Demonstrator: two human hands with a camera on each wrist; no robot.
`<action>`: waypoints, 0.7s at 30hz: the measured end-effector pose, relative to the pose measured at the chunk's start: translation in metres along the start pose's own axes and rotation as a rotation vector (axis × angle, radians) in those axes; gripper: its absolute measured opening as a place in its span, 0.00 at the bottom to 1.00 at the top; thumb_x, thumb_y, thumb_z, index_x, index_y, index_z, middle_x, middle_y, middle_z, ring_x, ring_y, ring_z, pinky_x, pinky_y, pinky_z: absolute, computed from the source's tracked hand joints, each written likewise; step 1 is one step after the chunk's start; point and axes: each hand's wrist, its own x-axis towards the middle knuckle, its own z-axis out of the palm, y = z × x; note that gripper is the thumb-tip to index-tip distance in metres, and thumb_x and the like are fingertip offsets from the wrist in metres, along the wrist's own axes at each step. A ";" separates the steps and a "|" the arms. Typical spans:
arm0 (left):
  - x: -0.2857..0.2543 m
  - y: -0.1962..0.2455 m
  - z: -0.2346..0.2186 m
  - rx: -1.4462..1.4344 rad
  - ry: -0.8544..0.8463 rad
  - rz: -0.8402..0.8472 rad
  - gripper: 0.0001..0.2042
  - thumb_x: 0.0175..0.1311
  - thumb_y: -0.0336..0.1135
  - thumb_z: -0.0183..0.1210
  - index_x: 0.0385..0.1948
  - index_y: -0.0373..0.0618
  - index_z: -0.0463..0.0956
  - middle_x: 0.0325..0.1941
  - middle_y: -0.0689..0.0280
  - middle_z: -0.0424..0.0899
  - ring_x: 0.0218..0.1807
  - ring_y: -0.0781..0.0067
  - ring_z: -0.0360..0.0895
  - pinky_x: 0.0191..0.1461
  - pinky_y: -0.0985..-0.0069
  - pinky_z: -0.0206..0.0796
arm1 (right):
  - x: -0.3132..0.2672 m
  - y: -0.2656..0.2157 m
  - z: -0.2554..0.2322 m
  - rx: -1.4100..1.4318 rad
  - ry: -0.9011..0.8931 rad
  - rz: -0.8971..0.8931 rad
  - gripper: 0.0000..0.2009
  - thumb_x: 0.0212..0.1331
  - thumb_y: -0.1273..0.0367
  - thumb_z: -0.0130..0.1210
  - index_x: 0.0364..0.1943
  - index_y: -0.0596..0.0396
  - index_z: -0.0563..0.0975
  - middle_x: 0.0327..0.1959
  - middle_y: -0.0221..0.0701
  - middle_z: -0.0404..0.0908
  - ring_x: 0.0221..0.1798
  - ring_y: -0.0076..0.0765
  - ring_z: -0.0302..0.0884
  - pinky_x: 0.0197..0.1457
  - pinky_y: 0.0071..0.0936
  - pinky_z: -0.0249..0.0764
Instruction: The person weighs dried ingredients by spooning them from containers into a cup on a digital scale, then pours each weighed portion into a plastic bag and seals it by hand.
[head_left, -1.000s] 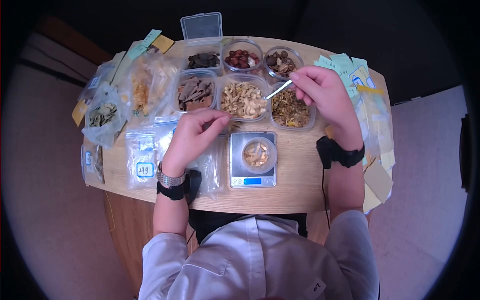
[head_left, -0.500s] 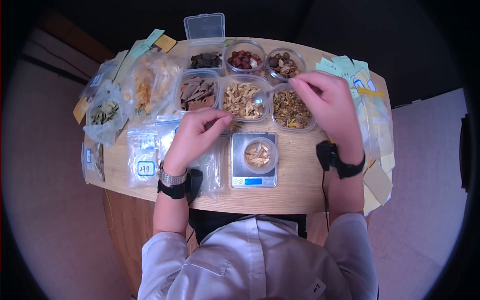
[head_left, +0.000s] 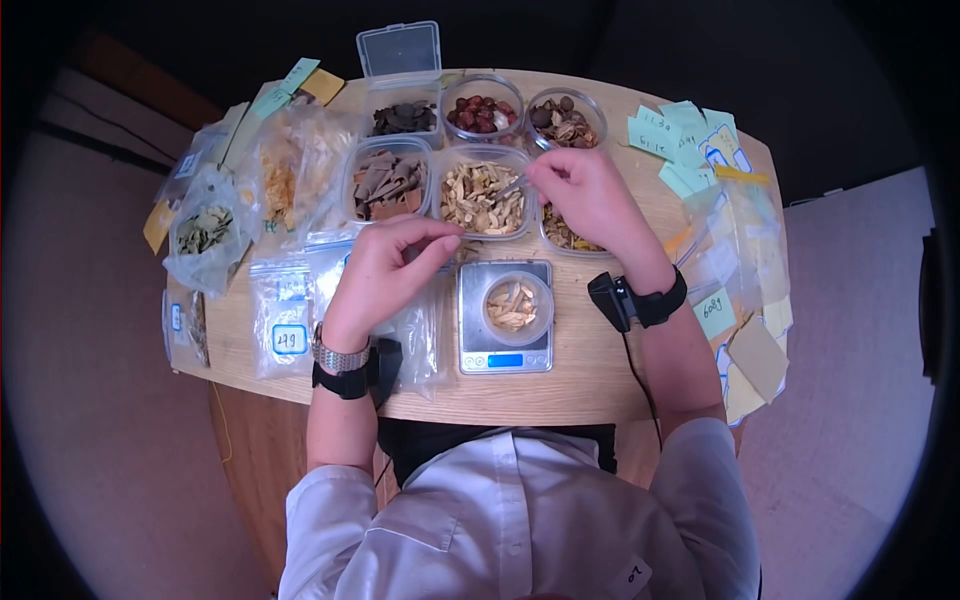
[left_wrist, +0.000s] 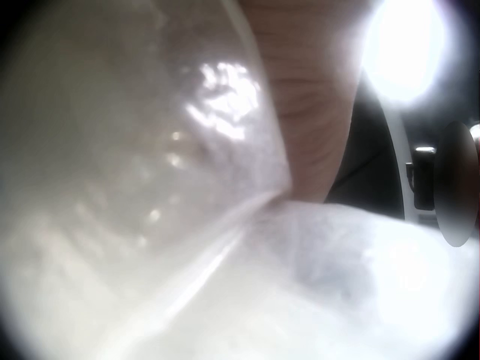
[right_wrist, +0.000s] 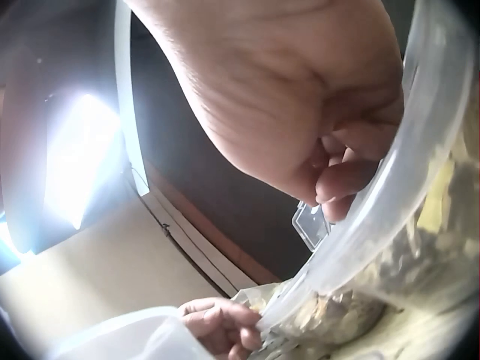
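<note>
My right hand [head_left: 592, 198] pinches the handle of a small metal spoon [head_left: 511, 187], whose tip is down among pale dried slices in a clear plastic tub [head_left: 438, 215]. At that tub's near left corner, my left hand [head_left: 390, 262] holds the rim between thumb and fingertips. In the right wrist view the left hand [right_wrist: 220, 324] shows with bent fingers at the container edge. On a digital scale [head_left: 505, 362] below stands a round clear cup [head_left: 548, 312] with similar pale slices in it. Plastic bags fill most of the left wrist view.
A tub of brown bark pieces [head_left: 390, 185] stands left of the slices, and a tub of mixed dried herbs [head_left: 566, 236] sits partly under my right hand. Red dates [head_left: 482, 114] lie in a dish behind. Plastic bags [head_left: 280, 340] and paper notes [head_left: 690, 140] lie at the sides.
My right hand has moved left and toward me, bringing the spoon from the tub's right edge into the pale slices. The left hand has stayed at the rim.
</note>
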 end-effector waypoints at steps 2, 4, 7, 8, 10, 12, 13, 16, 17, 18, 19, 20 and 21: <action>0.000 0.000 0.000 0.004 0.002 0.004 0.11 0.71 0.34 0.64 0.47 0.38 0.87 0.36 0.66 0.88 0.36 0.82 0.78 0.39 0.81 0.68 | 0.002 0.006 0.001 0.053 0.023 0.011 0.13 0.69 0.64 0.60 0.37 0.62 0.85 0.26 0.36 0.86 0.28 0.29 0.82 0.35 0.30 0.77; 0.000 0.000 0.000 0.004 0.006 0.002 0.11 0.71 0.34 0.64 0.47 0.38 0.87 0.36 0.66 0.88 0.36 0.81 0.78 0.39 0.81 0.68 | 0.004 0.007 -0.001 0.104 0.045 0.020 0.13 0.69 0.64 0.60 0.37 0.63 0.85 0.25 0.33 0.86 0.28 0.25 0.81 0.35 0.28 0.77; 0.000 0.001 0.000 0.017 0.007 0.005 0.11 0.71 0.34 0.64 0.47 0.38 0.87 0.37 0.65 0.88 0.37 0.81 0.79 0.40 0.81 0.68 | 0.006 0.005 -0.008 0.187 0.017 0.125 0.14 0.70 0.63 0.59 0.37 0.63 0.85 0.25 0.29 0.84 0.27 0.21 0.78 0.33 0.23 0.75; 0.000 0.001 0.000 0.017 0.006 0.006 0.11 0.71 0.34 0.64 0.47 0.38 0.87 0.37 0.65 0.88 0.37 0.81 0.79 0.40 0.81 0.68 | 0.007 0.006 -0.010 0.231 0.006 0.136 0.14 0.71 0.63 0.59 0.38 0.62 0.85 0.26 0.27 0.84 0.26 0.19 0.77 0.32 0.21 0.74; 0.000 0.000 0.000 0.010 0.003 -0.004 0.11 0.71 0.35 0.64 0.47 0.38 0.87 0.37 0.65 0.88 0.37 0.81 0.79 0.40 0.81 0.69 | 0.008 0.007 -0.012 0.274 -0.005 0.147 0.14 0.72 0.62 0.59 0.38 0.61 0.84 0.26 0.25 0.83 0.26 0.17 0.75 0.32 0.19 0.73; 0.000 -0.003 0.001 -0.001 0.005 -0.004 0.11 0.71 0.35 0.64 0.47 0.38 0.86 0.37 0.65 0.88 0.37 0.81 0.80 0.41 0.81 0.70 | 0.008 0.008 -0.014 0.308 -0.019 0.158 0.13 0.72 0.62 0.59 0.39 0.60 0.84 0.26 0.23 0.81 0.25 0.15 0.72 0.31 0.17 0.72; 0.000 -0.003 0.001 -0.012 0.005 -0.006 0.11 0.71 0.35 0.63 0.47 0.38 0.86 0.37 0.65 0.88 0.37 0.81 0.80 0.41 0.81 0.70 | 0.009 0.008 -0.014 0.308 -0.020 0.158 0.13 0.72 0.62 0.59 0.39 0.60 0.84 0.26 0.23 0.81 0.25 0.15 0.72 0.31 0.17 0.72; 0.000 -0.003 0.000 0.012 0.003 0.002 0.11 0.72 0.35 0.63 0.47 0.37 0.86 0.37 0.65 0.88 0.38 0.80 0.80 0.42 0.81 0.71 | 0.009 0.007 -0.015 0.298 0.002 0.137 0.12 0.73 0.64 0.57 0.36 0.58 0.84 0.24 0.18 0.77 0.24 0.11 0.67 0.29 0.12 0.65; 0.000 -0.004 0.001 0.009 0.000 -0.004 0.11 0.72 0.35 0.63 0.47 0.37 0.86 0.37 0.65 0.88 0.38 0.80 0.80 0.42 0.81 0.71 | 0.008 0.007 -0.015 0.317 0.007 0.135 0.12 0.73 0.64 0.57 0.36 0.57 0.84 0.23 0.18 0.77 0.24 0.11 0.67 0.29 0.12 0.65; 0.000 -0.005 0.001 0.007 0.003 0.005 0.12 0.72 0.35 0.63 0.48 0.37 0.86 0.37 0.66 0.88 0.37 0.81 0.80 0.42 0.80 0.71 | 0.008 0.007 -0.016 0.336 0.013 0.133 0.12 0.73 0.64 0.57 0.36 0.57 0.84 0.23 0.18 0.77 0.24 0.11 0.67 0.29 0.12 0.65; 0.001 -0.006 0.001 0.005 0.007 0.016 0.12 0.72 0.35 0.63 0.48 0.37 0.86 0.36 0.66 0.87 0.37 0.81 0.79 0.42 0.80 0.71 | 0.009 0.008 -0.018 0.336 0.012 0.137 0.12 0.73 0.64 0.57 0.36 0.57 0.84 0.23 0.18 0.77 0.24 0.11 0.67 0.29 0.12 0.65; 0.001 -0.006 0.000 0.003 0.003 0.011 0.12 0.72 0.35 0.63 0.48 0.37 0.86 0.36 0.66 0.87 0.37 0.81 0.79 0.42 0.80 0.71 | 0.009 0.009 -0.020 0.345 0.008 0.125 0.12 0.73 0.64 0.58 0.36 0.57 0.84 0.23 0.18 0.77 0.24 0.10 0.67 0.29 0.12 0.64; 0.001 -0.007 0.000 0.004 0.004 0.019 0.12 0.72 0.35 0.63 0.48 0.37 0.86 0.36 0.66 0.87 0.37 0.82 0.79 0.41 0.81 0.71 | 0.008 0.009 -0.022 0.355 0.002 0.117 0.12 0.73 0.63 0.58 0.37 0.57 0.84 0.23 0.18 0.77 0.24 0.10 0.67 0.29 0.12 0.64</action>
